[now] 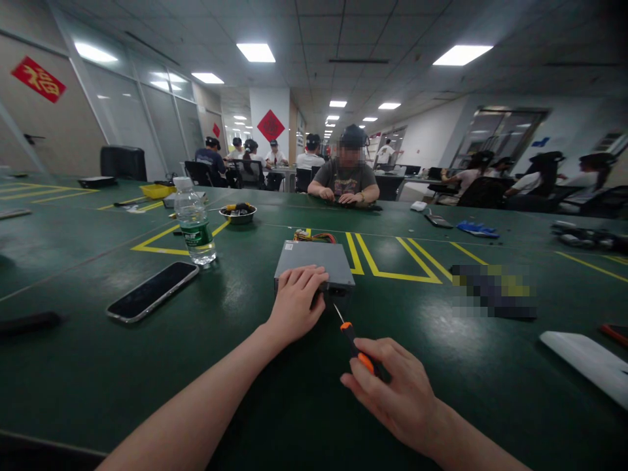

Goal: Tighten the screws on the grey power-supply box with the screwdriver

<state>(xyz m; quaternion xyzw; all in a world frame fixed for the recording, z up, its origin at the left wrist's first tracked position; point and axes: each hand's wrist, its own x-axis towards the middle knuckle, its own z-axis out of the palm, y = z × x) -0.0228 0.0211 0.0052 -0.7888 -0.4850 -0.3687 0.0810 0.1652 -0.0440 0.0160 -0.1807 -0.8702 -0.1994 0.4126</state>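
A grey metal box (320,259), a power supply with coloured wires (314,236) at its far end, lies on the green table (255,366) in front of me. My left hand (296,302) rests on its near left corner, fingers curled over the edge. My right hand (392,389) grips a screwdriver (354,340) with a black and orange handle. Its thin shaft points up and away, the tip at the near face of the box.
A dark phone (153,290) and a water bottle (195,222) are to the left, a small metal bowl (238,212) behind them. A white object (583,356) lies at the right. A person (347,173) sits across the table; others sit farther back.
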